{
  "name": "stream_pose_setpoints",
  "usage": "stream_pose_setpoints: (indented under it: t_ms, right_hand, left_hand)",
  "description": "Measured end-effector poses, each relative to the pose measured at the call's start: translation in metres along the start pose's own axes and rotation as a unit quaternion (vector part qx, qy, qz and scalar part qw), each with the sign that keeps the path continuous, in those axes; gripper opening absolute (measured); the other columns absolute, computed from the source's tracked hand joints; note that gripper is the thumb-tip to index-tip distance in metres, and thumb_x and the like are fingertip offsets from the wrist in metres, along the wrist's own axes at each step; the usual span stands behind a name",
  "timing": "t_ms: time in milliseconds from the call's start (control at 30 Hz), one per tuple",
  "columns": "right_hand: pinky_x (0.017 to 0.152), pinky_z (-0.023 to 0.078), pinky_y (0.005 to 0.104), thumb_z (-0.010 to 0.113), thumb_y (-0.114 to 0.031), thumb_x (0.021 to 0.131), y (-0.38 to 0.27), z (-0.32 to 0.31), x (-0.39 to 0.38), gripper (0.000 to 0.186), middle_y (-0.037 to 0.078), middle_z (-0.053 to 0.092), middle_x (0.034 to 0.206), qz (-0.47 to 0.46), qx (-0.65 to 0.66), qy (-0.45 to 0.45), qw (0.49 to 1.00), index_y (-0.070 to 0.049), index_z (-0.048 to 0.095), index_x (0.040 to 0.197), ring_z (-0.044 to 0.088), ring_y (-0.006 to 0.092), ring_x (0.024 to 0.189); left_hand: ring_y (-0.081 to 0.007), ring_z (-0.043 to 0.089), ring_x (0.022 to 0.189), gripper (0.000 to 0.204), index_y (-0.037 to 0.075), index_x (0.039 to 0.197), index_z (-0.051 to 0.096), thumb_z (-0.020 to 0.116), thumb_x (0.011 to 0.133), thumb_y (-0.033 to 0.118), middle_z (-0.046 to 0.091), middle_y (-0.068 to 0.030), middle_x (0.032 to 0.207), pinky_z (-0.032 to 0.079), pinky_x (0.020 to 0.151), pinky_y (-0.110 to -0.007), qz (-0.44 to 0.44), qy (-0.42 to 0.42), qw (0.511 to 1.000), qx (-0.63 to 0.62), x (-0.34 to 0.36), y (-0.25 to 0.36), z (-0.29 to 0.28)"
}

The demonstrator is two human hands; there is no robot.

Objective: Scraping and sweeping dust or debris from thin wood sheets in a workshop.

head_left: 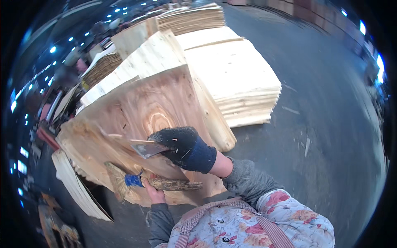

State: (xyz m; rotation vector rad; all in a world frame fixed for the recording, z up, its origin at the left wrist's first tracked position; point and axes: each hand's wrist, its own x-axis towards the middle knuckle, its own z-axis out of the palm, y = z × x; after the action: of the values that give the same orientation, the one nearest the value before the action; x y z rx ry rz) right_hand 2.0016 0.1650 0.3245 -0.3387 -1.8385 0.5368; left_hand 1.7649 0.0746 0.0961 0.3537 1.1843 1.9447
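My right hand (pixel 182 149), in a dark knitted glove, is closed on a flat metal scraper blade (pixel 147 150). The blade lies low over a reddish-brown wood veneer sheet (pixel 136 97), beside an oval grain mark. A thin pale strip (pixel 114 135) shows just left of the blade. Nearer to me, my bare left hand (pixel 155 194) is wrapped round the rough wooden handle of a brush (pixel 171 184), close to its blue binding. The brush's tan, fanned-out head (pixel 117 181) points left over the sheet's near part. My left palm is partly hidden by the handle.
Beyond the sheet on the right stands a tall stack of pale veneer (pixel 235 78), with another stack (pixel 192 18) behind it. A bent pale sheet (pixel 78 186) leans at the left. Wood scraps (pixel 307 146) lie on the grey floor (pixel 331 115).
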Motion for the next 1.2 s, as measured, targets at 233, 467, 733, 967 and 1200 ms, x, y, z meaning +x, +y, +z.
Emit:
stream_pose_setpoints:
  t_ms: [233, 467, 733, 967, 1200]
  right_hand:
    - [0.069, 0.047, 0.0364, 0.061, -0.017, 0.074, 0.107, -0.065, 0.061, 0.019, 0.012, 0.062, 0.089, -0.07, -0.012, 0.009, 0.997, -0.008, 0.062, 0.091, 0.059, 0.0278, 0.079]
    - [0.066, 0.048, 0.033, 0.059, -0.006, 0.072, 0.177, -0.097, 0.068, 0.027, 0.012, 0.06, 0.097, -0.013, -0.027, -0.047, 0.998, -0.008, 0.06, 0.099, 0.06, 0.0246, 0.077]
    - [0.052, 0.043, 0.0268, 0.058, -0.01, 0.078, 0.217, -0.136, 0.078, 0.014, 0.007, 0.06, 0.07, 0.194, 0.072, -0.124, 0.97, -0.004, 0.06, 0.091, 0.055, 0.0141, 0.056]
    - [0.046, 0.037, 0.0197, 0.06, -0.016, 0.08, 0.258, -0.121, 0.092, 0.029, 0.002, 0.058, 0.068, 0.262, 0.173, -0.148, 0.938, -0.004, 0.055, 0.106, 0.049, 0.0068, 0.05]
    - [0.047, 0.038, 0.0213, 0.06, -0.016, 0.08, 0.386, -0.173, 0.051, 0.027, 0.003, 0.061, 0.079, 0.362, 0.29, -0.133, 0.876, -0.003, 0.057, 0.104, 0.054, 0.0091, 0.059]
  left_hand:
    - [-0.0236, 0.051, 0.096, 0.043, 0.006, 0.117, 0.04, 0.04, 0.088, 0.038, 0.053, -0.0105, 0.104, 0.042, 0.084, -0.038, -0.045, 0.105, 0.986, -0.121, 0.016, -0.057, 0.096]
    - [-0.0227, 0.056, 0.075, 0.024, 0.008, 0.102, 0.045, 0.049, 0.086, 0.026, 0.056, -0.0109, 0.092, 0.048, 0.064, -0.037, -0.073, 0.16, 0.971, -0.163, -0.006, -0.089, 0.145]
    - [-0.0251, 0.057, 0.074, 0.025, 0.005, 0.097, 0.045, 0.053, 0.083, 0.024, 0.057, -0.0133, 0.087, 0.049, 0.058, -0.038, -0.068, 0.208, 0.956, -0.193, -0.042, -0.138, 0.151]
    - [-0.0287, 0.058, 0.074, 0.03, 0.002, 0.099, 0.047, 0.046, 0.086, 0.029, 0.059, -0.0179, 0.086, 0.049, 0.065, -0.038, -0.046, 0.321, 0.927, -0.19, -0.073, -0.167, 0.121]
    - [-0.0276, 0.056, 0.064, 0.028, 0.001, 0.095, 0.044, 0.051, 0.083, 0.025, 0.055, -0.0152, 0.075, 0.05, 0.059, -0.038, 0.094, 0.498, 0.829, -0.237, -0.15, -0.192, 0.169]
